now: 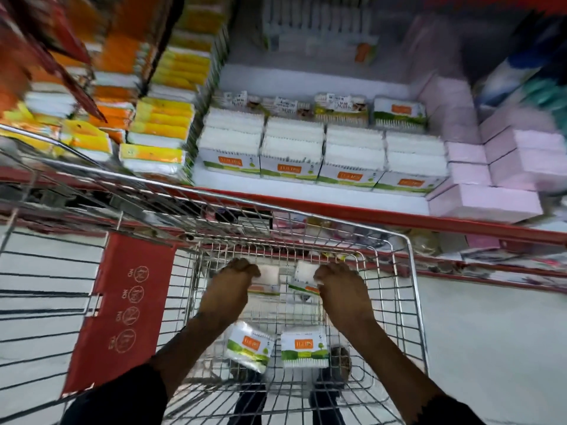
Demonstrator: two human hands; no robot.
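Hanging on the left side of the wire cart [411, 271] is a red panel [122, 308] printed with round signs; above it, orange and yellow packets [153, 148] lie blurred on the shelf [337, 210]. Next comes the left hand [236, 277], down inside the cart with its fingers curled round a small white pack [269, 275] — only the pack's far part shows past the knuckles. Just beside it, the right hand [340, 280] grips a second white pack [303, 276] with a green and orange label. The two held packs are near each other but apart, both above the cart's floor. Below the wrists, two more rest on the wire bottom — a tilted pack [248, 345] by the left forearm and a level pack [303, 346] just right of it. Behind the cart, a row of white packs [322, 154] with the same orange label fills the shelf, and pink boxes [491, 204] stand at the far right.
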